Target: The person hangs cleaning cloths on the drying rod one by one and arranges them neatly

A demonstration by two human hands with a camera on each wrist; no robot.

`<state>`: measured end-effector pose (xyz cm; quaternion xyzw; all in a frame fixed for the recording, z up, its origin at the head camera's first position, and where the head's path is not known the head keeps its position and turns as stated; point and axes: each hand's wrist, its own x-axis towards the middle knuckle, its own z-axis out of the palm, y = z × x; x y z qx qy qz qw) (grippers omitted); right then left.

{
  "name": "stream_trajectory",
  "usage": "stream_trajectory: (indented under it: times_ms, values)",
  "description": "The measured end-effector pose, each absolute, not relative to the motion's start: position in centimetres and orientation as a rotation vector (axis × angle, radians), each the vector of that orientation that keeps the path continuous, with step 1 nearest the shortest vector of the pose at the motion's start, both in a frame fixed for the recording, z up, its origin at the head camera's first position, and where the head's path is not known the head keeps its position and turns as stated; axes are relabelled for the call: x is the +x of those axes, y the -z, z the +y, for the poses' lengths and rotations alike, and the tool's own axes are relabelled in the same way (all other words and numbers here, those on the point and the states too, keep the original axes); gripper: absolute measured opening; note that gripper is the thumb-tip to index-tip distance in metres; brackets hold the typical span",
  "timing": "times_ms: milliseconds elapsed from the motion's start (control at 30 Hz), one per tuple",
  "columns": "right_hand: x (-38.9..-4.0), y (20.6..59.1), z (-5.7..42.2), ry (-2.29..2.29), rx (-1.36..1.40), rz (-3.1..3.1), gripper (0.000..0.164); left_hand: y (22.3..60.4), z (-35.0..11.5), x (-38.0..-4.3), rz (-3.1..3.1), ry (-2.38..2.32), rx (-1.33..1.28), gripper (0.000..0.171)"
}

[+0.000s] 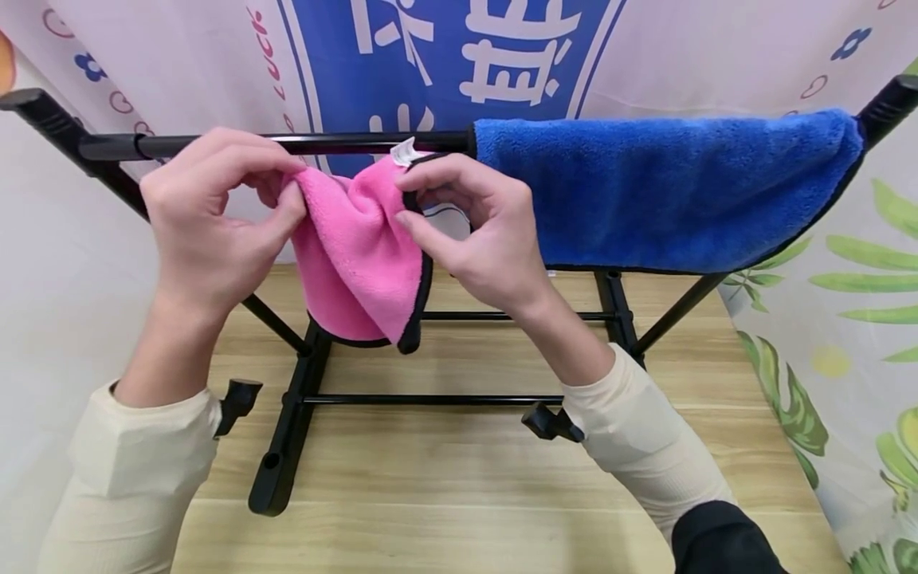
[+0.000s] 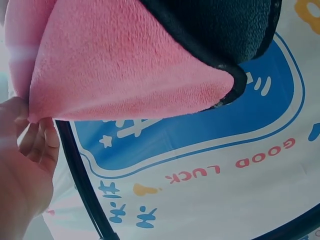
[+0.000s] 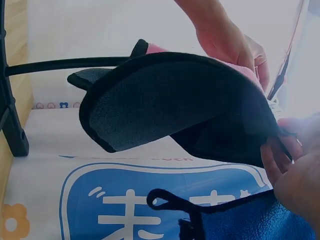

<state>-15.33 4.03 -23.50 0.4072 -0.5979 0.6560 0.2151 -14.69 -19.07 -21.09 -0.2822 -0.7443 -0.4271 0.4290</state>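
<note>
A pink towel (image 1: pixel 351 247) with black edging hangs gathered between the two hands, in front of the bar of a black rack. My left hand (image 1: pixel 201 215) pinches its upper left part between thumb and fingers. On the other side, my right hand (image 1: pixel 495 227) pinches the black edge close to a white tag (image 1: pixel 406 151). The left wrist view has the pink face (image 2: pixel 125 70) stretching from the left fingertips. Its dark grey face (image 3: pixel 155 105) fills the middle of the right wrist view, with the edge held in the right fingers.
A blue towel (image 1: pixel 667 191) with black edging drapes over the right half of the rack's bar (image 1: pixel 337 143). The rack's feet (image 1: pixel 276 470) stand on a wood-grain surface (image 1: pixel 430 494). Behind it hangs a printed curtain (image 1: pixel 194 64); leaf-patterned cloth (image 1: pixel 861 271) lies at the right.
</note>
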Motion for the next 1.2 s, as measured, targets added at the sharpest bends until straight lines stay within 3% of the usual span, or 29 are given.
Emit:
stream_trajectory:
  times_ms: [200, 567, 867, 1100, 1200]
  values:
    - [-15.5, 23.4, 3.9, -1.821, 1.205, -1.623, 0.010, 20.8, -18.6, -14.6, -1.880, 1.052, -0.870, 0.014]
    - [-15.4, 22.9, 4.3, -1.819, 1.312, -1.659, 0.014, 20.1, -17.9, -14.6, -1.896, 1.171, -1.185, 0.003]
    - [-15.7, 22.9, 4.4, -1.837, 1.340, -1.615, 0.019, 20.1, -18.2, -15.1, -1.960, 1.340, -1.246, 0.007]
    - [-15.7, 23.2, 4.0, -1.836, 1.329, -1.553, 0.012, 19.9, -17.9, -15.2, -1.957, 1.252, -1.229, 0.007]
    - [-15.7, 23.2, 3.8, -1.774, 1.310, -1.576, 0.017, 19.8, -17.7, -15.2, -1.958, 1.203, -1.213, 0.008]
